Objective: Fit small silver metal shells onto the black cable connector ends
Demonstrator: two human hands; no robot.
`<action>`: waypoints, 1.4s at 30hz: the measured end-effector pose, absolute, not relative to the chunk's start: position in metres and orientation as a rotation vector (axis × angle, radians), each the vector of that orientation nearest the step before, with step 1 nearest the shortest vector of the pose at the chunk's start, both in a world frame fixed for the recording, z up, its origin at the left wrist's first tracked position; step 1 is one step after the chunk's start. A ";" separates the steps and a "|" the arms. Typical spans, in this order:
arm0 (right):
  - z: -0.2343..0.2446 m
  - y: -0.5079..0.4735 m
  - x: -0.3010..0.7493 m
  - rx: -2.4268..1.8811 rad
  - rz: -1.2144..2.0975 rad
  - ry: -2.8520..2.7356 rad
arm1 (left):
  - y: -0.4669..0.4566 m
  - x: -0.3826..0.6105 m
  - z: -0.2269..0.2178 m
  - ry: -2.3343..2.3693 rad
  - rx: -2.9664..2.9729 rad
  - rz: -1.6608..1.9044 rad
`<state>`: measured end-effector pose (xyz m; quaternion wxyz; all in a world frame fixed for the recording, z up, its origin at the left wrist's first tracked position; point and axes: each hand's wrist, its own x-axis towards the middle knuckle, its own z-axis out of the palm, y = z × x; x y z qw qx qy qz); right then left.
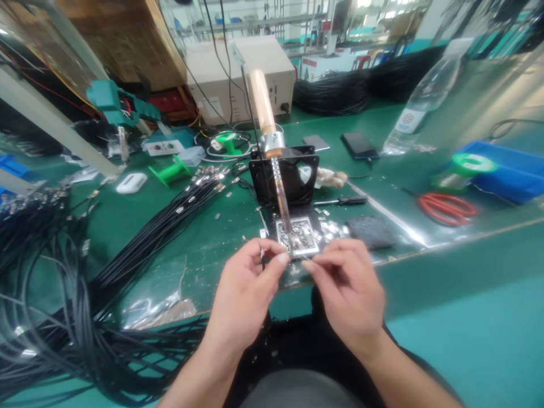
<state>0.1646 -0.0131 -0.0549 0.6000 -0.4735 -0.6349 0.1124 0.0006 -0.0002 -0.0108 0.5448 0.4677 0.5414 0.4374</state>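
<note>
A soldering iron (278, 181) with a wooden handle is clamped upright, its tip slanting down over a small metal-rimmed tray (315, 249) of bright metal bits. Just in front of the tip, my left hand (249, 280) pinches a cable end between thumb and forefinger; a short dark piece of cable shows under its fingers. Close on the other side, my right hand (351, 289) is closed on a thin wire, probably solder, that points toward the tip. The fingers hide most of both small pieces.
Behind the iron stands a black fan (255, 178). Bundled black cables (157, 226) cover the left side and hang over the edge. To the right lie a screwdriver (351, 201), a dark pad (370, 232), red-handled pliers (446, 208), a solder spool (474, 164), a blue bin (518, 175) and a bottle (425, 102).
</note>
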 end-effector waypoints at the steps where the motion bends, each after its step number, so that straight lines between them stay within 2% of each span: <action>1: -0.055 -0.013 0.165 -1.095 0.262 -1.473 | 0.000 0.001 -0.011 1.286 1.106 1.036; 42: -0.052 -0.009 0.152 -1.111 0.227 -1.460 | 0.001 0.001 -0.012 1.242 1.069 1.069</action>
